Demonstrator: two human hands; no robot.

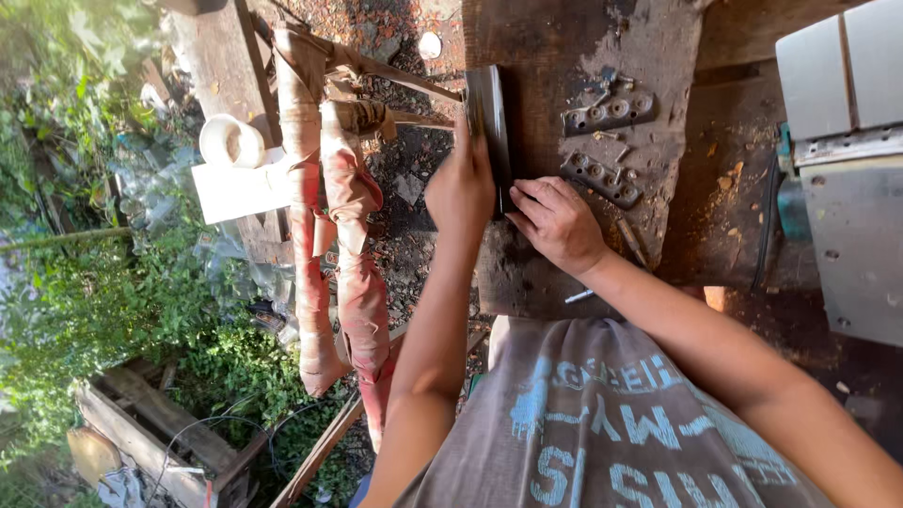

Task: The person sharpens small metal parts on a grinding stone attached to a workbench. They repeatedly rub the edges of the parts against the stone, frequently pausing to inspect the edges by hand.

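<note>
So, my left hand (461, 188) has its fingers wrapped around a dark flat slab (491, 122) standing on edge at the bench's (555, 56) 9 o'clock side. My right hand (557, 224) rests fingers curled against the slab's lower end. Two metal brackets (607, 113) sit at 2 o'clock, near but apart. Open wood past them.
</note>
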